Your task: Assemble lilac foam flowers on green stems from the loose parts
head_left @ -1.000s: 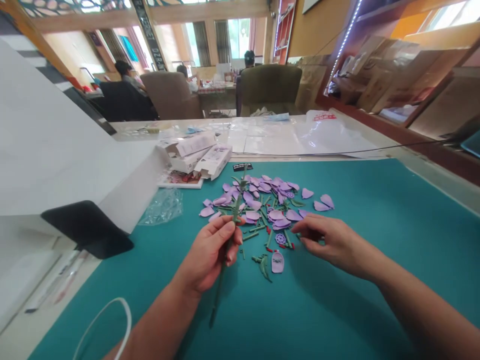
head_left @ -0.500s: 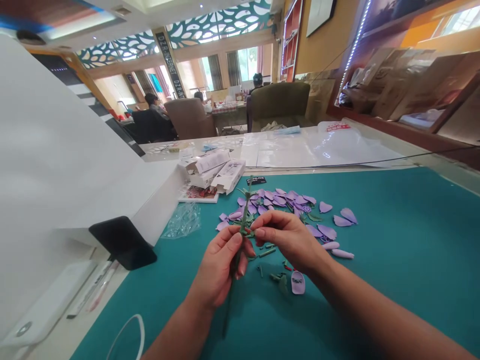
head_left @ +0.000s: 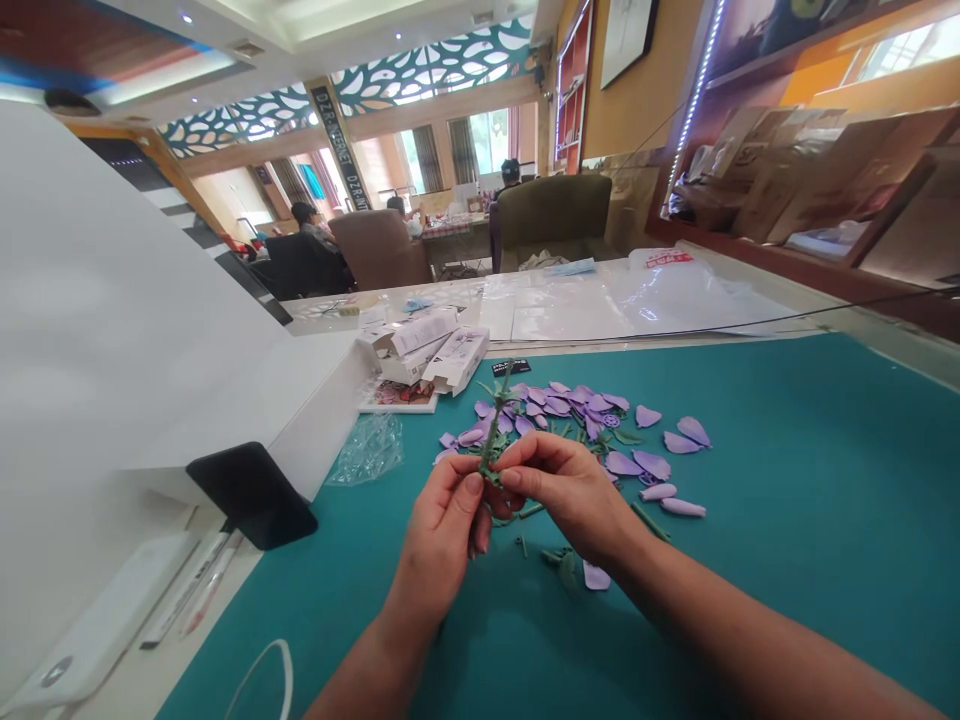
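Observation:
My left hand is closed around a green artificial flower stem, held tilted with its leafy top pointing away from me. Pressed up against the stem from the other side, my right hand pinches a small green piece at it; the fingertips hide most of this piece. Behind both hands lies a heap of lilac plastic petals mixed with green parts. Just below my right hand are a few dark green leaf pieces and a single lilac petal, partly covered by the wrist.
A green mat covers the table. On the left stand a black phone-like slab and a white box. Opened cartons and crumpled clear plastic lie behind. More petals are at right. People sit in the background.
My right hand has come in closer to the stem, its fingertips now meeting my left thumb. The stem's lower end has gone out of sight behind my left hand. The view has shifted slightly.

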Motion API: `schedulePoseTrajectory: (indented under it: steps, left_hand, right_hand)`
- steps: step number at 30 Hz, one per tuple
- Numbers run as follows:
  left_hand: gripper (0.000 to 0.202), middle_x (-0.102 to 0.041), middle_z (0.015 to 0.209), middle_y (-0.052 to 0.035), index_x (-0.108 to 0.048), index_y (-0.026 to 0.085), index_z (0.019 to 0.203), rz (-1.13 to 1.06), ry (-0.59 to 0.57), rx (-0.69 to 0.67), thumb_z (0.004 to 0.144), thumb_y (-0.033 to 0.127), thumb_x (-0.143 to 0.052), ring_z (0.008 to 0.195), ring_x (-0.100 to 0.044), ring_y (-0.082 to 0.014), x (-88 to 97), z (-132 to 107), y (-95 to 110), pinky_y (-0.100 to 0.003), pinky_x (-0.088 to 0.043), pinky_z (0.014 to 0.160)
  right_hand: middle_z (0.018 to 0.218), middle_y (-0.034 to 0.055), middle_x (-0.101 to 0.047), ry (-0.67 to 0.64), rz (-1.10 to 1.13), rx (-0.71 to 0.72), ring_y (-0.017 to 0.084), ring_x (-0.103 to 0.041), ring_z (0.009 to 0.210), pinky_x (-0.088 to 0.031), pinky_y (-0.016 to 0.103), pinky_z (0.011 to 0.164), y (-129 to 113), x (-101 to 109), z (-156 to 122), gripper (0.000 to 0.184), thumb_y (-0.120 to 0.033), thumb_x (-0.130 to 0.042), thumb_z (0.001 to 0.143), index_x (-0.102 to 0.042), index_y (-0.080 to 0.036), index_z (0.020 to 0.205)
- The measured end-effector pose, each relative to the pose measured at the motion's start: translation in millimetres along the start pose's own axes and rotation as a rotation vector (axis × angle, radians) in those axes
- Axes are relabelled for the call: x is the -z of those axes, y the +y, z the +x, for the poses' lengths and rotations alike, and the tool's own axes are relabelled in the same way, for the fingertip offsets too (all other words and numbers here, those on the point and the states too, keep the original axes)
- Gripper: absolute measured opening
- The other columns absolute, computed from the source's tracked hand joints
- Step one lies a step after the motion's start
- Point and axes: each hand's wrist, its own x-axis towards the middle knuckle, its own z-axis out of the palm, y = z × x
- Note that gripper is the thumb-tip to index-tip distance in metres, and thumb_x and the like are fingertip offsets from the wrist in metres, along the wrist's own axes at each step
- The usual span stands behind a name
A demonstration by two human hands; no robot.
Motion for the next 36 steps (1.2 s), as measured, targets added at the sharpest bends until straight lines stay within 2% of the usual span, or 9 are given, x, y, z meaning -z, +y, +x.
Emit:
schedulePoseTrajectory:
  steps: [5,9,12,19,26,36]
  left_hand:
    - [0.026,-0.041,0.049,0.0074,-0.054,0.02,0.091,0.065,0.03,-0.034,0.088,0.046,-0.055,0.045,-0.038,-0.0097,-0.9,-4,1,-0.022,-0.032,0.046]
    - [0.03,-0.054,0.068,0.0019,-0.053,0.02,0.097,0.081,0.027,-0.11,0.088,0.048,-0.054,0.061,-0.05,-0.0125,-2.0,-7,-2,-0.025,-0.043,0.059]
    - [0.032,-0.06,0.081,-0.002,-0.05,0.019,0.099,0.123,0.018,-0.147,0.086,0.047,-0.058,0.073,-0.056,-0.0158,-3.5,-8,-3,-0.028,-0.046,0.066]
    - [0.025,-0.063,0.077,-0.0017,-0.049,0.021,0.096,0.234,0.054,-0.174,0.088,0.044,-0.056,0.071,-0.06,-0.0175,-3.7,-9,-2,-0.029,-0.046,0.065]
    - [0.025,-0.064,0.075,-0.0011,-0.048,0.022,0.095,0.226,0.034,-0.181,0.087,0.043,-0.057,0.07,-0.06,-0.0174,-1.1,-10,-2,-0.029,-0.047,0.064]
    - [0.023,-0.064,0.071,-0.0012,-0.049,0.022,0.092,0.291,0.018,-0.202,0.087,0.043,-0.057,0.066,-0.06,-0.0179,-0.2,-13,2,-0.028,-0.045,0.062]
  right_hand:
    - [0.056,-0.003,-0.064,0.006,-0.019,0.031,0.012,-0.06,0.054,-0.049,0.026,0.054,4,-3,-1,0.017,-0.03,-0.078,0.068,-0.065,-0.018,0.07]
    - [0.059,-0.0026,-0.063,0.013,-0.048,0.059,0.012,-0.06,0.056,-0.05,0.026,0.055,7,-3,-2,0.02,-0.033,-0.078,0.069,-0.064,-0.019,0.069]
    - [0.061,-0.0028,-0.062,0.024,-0.066,0.065,0.011,-0.058,0.056,-0.049,0.025,0.054,9,-3,-3,0.021,-0.034,-0.078,0.069,-0.064,-0.019,0.069]
    - [0.059,-0.003,-0.062,0.023,-0.004,0.009,0.01,-0.057,0.054,-0.048,0.023,0.053,9,-2,-3,0.021,-0.031,-0.08,0.066,-0.064,-0.018,0.068]
    - [0.056,-0.0034,-0.063,-0.034,0.109,-0.045,0.009,-0.058,0.05,-0.049,0.024,0.051,11,0,-2,0.025,-0.032,-0.084,0.061,-0.065,-0.017,0.067]
    - [0.056,-0.0032,-0.064,-0.071,0.14,-0.066,0.01,-0.059,0.052,-0.048,0.023,0.053,7,2,-3,0.022,-0.027,-0.085,0.061,-0.066,-0.017,0.068]
